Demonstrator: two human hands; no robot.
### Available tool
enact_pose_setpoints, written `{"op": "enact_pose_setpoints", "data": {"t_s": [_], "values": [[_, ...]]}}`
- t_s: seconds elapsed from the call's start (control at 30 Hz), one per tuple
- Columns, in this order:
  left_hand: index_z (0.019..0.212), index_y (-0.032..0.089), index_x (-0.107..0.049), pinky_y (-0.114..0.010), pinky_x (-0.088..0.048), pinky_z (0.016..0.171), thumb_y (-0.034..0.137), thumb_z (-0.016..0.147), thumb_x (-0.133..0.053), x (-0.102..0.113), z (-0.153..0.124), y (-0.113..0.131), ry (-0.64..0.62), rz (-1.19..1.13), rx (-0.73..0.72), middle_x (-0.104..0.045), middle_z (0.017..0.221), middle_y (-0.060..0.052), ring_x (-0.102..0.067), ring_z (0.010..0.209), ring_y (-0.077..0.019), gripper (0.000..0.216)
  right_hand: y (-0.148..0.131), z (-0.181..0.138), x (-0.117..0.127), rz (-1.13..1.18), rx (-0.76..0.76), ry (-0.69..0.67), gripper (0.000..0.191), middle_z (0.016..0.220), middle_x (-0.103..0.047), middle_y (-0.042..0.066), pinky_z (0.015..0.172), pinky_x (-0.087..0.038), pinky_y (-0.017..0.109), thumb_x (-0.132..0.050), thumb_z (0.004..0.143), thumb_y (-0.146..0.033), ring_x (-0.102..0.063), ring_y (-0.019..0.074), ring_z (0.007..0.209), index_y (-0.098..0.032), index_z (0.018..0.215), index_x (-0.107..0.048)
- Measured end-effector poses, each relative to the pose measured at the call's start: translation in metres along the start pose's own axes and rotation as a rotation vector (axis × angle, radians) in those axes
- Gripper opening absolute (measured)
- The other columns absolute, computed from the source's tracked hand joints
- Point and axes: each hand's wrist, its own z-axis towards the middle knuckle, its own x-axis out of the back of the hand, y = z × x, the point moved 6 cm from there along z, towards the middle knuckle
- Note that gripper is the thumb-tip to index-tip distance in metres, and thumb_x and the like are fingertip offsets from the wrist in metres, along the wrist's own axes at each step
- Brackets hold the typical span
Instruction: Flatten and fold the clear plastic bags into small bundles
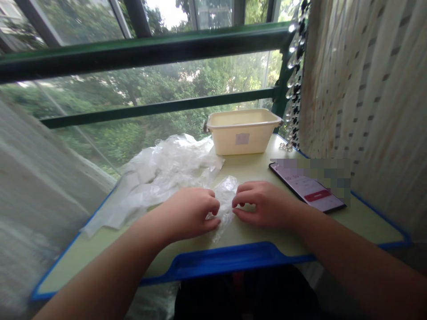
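Work on one piece under way: a crumpled strip of clear plastic film (227, 189) lies on the pale table (247, 171), just past the blue front lip, between the left hand (198, 211) at nine o'clock and the right hand (258, 204) at three. Judged early or partway; the big heap of whitish film (173, 160) at ten to eleven o'clock is much larger than this piece, so plenty looks unhandled. No second heap on the tabletop. Cream tub (245, 144) at half past twelve, its floor hidden behind the front wall; what is done cannot be counted. Strip's long axis runs roughly one to seven o'clock, broader bunched end away at one, thinner tail towards the person at seven; no clear front or back. Left fingers curled, thumb and forefinger narrowly apart at the strip's edge; right fingers likewise, curled and narrow, tips at the opposite edge. Whether either pinches the film, cannot tell. Phone (300, 182) flat at two o'clock, apart from the film.
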Motion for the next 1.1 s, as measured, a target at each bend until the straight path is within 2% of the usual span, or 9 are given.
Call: {"op": "enact_pose_setpoints", "data": {"t_s": [0.13,0.27,0.6,0.77,0.97,1.1], "values": [[0.078,0.022,-0.065,-0.025,-0.035,0.055,0.041,0.074,-0.057,-0.002,0.000,-0.002,0.003,-0.010,0.009,-0.061,0.076,-0.002,-0.056,0.066,-0.0155,0.021,0.004,0.002,0.002,0.012,-0.013,0.057,0.013,0.083,-0.062,0.003,0.069,-0.041,0.025,-0.055,0.078,-0.022,-0.055,0.0138,0.074,-0.021,0.085,-0.066],[0.080,0.024,-0.065,-0.026,-0.035,0.055,0.037,0.075,-0.059,-0.005,0.001,-0.002,0.001,-0.006,-0.017,-0.062,0.078,-0.001,-0.057,0.066,-0.0156,0.016,0.004,0.003,-0.004,0.009,0.043,0.018,0.014,0.090,-0.063,0.004,0.077,-0.042,0.028,-0.057,0.076,-0.021,-0.055,0.0157,0.083,-0.022,0.085,-0.068],[0.089,0.024,-0.063,-0.026,-0.038,0.060,0.031,0.078,-0.057,-0.007,0.005,-0.004,0.020,0.000,-0.026,-0.062,0.087,-0.002,-0.058,0.072,-0.0166,0.014,0.006,0.006,-0.008,-0.047,0.062,0.018,0.013,0.084,-0.064,0.004,0.077,-0.042,0.028,-0.056,0.077,-0.019,-0.054,0.0152,0.079,-0.021,0.080,-0.068],[0.104,0.023,-0.056,-0.028,-0.041,0.068,0.038,0.078,-0.056,0.005,-0.002,-0.019,0.103,-0.034,0.077,-0.059,0.101,-0.004,-0.057,0.082,-0.0190,0.030,0.008,0.007,-0.007,-0.071,0.036,0.035,0.012,0.085,-0.064,0.005,0.077,-0.042,0.028,-0.055,0.077,-0.019,-0.055,0.0157,0.079,-0.020,0.078,-0.067],[0.076,0.020,-0.058,-0.026,-0.032,0.051,0.052,0.067,-0.058,0.008,-0.021,-0.052,-0.125,-0.020,0.314,-0.060,0.072,-0.002,-0.053,0.065,-0.0177,0.033,0.010,0.008,-0.008,-0.058,-0.006,0.030,0.013,0.082,-0.064,0.004,0.074,-0.042,0.027,-0.053,0.079,-0.018,-0.055,0.0149,0.078,-0.019,0.078,-0.066],[0.074,0.021,-0.058,-0.026,-0.028,0.048,0.049,0.064,-0.059,0.003,-0.021,-0.059,-0.187,0.012,0.378,-0.061,0.072,-0.002,-0.052,0.063,-0.0176,0.030,0.010,0.008,-0.009,-0.053,0.000,0.020,0.012,0.081,-0.064,0.004,0.074,-0.042,0.027,-0.054,0.078,-0.018,-0.055,0.0149,0.077,-0.019,0.078,-0.066]]}}
